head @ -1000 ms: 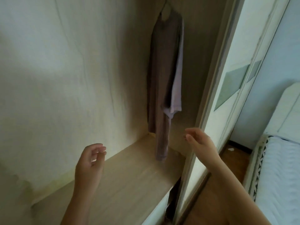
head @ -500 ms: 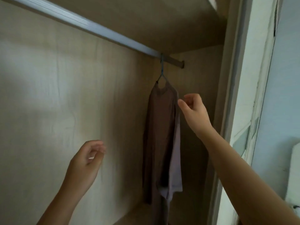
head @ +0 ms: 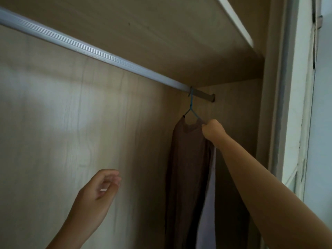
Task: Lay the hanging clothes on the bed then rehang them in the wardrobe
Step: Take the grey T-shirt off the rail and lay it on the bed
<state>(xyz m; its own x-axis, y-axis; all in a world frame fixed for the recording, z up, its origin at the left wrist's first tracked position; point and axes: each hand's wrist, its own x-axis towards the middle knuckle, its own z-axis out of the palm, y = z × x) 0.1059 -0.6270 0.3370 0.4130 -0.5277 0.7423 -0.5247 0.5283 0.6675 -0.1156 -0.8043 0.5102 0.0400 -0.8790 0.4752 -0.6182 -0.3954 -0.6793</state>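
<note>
Two bare forearms are visible, neither showing a sleeve, watch, bracelet or ring, each ending in bare hands: the left hand point(head: 98, 191) at lower centre-left of the frame with short, unpainted nails, the right hand point(head: 212, 129) right of centre, its nails hidden.

Your right hand point(head: 212, 129) is at the shoulder of the shirt point(head: 188, 159), which hangs on a hanger point(head: 191, 108) from the far right end of the rail point(head: 89, 49). Your left hand point(head: 97, 196) is lower, well left of it, before the wardrobe's back panel point(head: 62, 132).
</note>
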